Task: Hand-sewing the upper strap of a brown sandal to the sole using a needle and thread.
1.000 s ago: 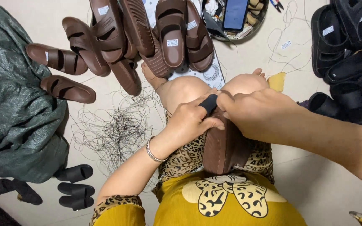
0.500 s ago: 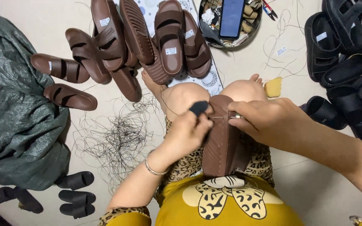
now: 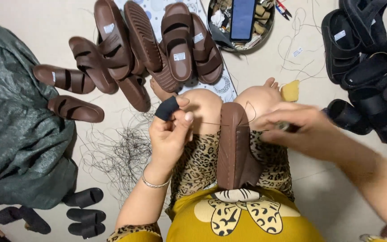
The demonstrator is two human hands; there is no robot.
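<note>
Head view: brown moulded rubber sandal (image 3: 235, 148) wedged sole-side up between 2 bare knees, long axis pointing straight away from the body. Left hand (image 3: 170, 130), black sleeve on index finger (image 3: 166, 108), pinching a thin dark thread (image 3: 207, 123) drawn taut to sandal's left edge. Right hand (image 3: 292, 127) just right of sandal, closed on something small, blurred. Brown sandals (image 3: 144, 49) piled on floor beyond.

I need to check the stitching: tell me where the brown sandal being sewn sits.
Head view, centre: the brown sandal stands clamped between the knees, left hand and right hand either side.
</note>
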